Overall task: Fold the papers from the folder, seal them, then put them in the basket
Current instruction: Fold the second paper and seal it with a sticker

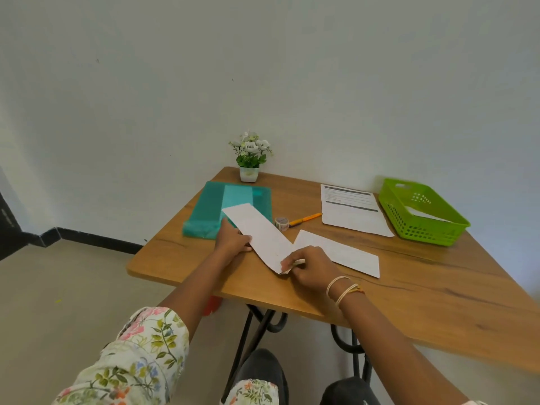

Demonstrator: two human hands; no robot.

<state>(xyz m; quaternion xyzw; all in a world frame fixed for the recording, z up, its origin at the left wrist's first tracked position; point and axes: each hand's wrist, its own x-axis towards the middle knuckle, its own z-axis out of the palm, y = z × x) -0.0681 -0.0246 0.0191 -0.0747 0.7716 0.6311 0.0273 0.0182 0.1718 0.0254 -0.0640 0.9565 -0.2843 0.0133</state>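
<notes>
A folded white paper (260,232) lies slanted near the table's front edge. My left hand (232,236) grips its left long edge, thumb on top. My right hand (306,266) pinches its near corner, where a small piece of tape shows under the fingers. A second folded paper (342,252) lies flat just right of my right hand. The teal folder (210,210) sits at the back left, partly under the held paper. A green basket (420,211) stands at the right with a white paper inside. A tape roll (281,223) sits behind the held paper.
An unfolded printed sheet (353,210) lies left of the basket. An orange pen (305,219) rests beside the tape roll. A small potted plant (249,159) stands at the back edge against the wall. The wooden table (423,290) has bare surface at the front right.
</notes>
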